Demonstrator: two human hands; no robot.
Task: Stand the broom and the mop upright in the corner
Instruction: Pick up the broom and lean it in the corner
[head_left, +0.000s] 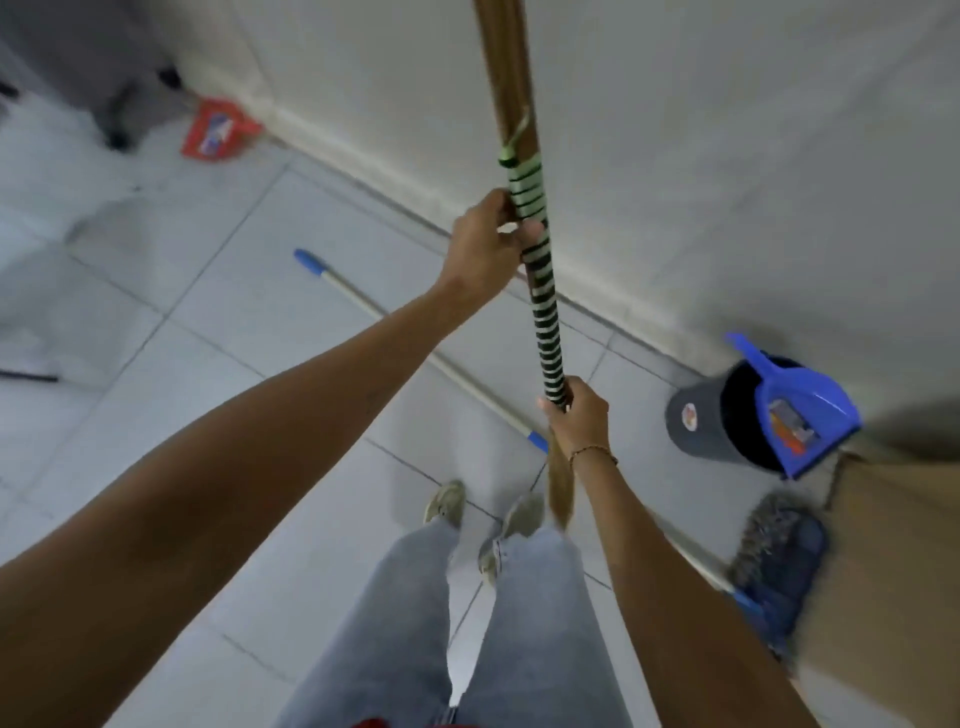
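I see the brown grass broom with a green-and-black banded binding (540, 291) held nearly upright in front of me, its long axis running from the top edge of the view down to just above my feet, tilted slightly so the upper end leans left. The upper part is plain brown and passes out of the view; a pale green cord loop hangs at the top of the binding. Below the binding a tapering brown tip points at the floor beside my right shoe.

My left hand (488, 239) is curled around the upper part of the binding, fingers wrapped tight with the thumb over the front. My right hand (574, 415) is closed around the lower end of the binding, a thin bracelet on the wrist.

The mop with a pale wooden pole and blue fittings (415, 343) lies flat on the white tiled floor (208, 312), its long axis running diagonally from a blue cap at the upper left, behind the broom, toward its dark blue and grey fringed head (779, 561) at the lower right, next to a brown cardboard box (883, 571).

Near the foot of the white wall (727, 156), to the right, a dark grey bucket (711, 421) holds a blue plastic dustpan (800, 410). Far along the wall at the upper left a red packet (218, 132) lies on the floor. My 2 legs in light grey jeans stand at the bottom edge.
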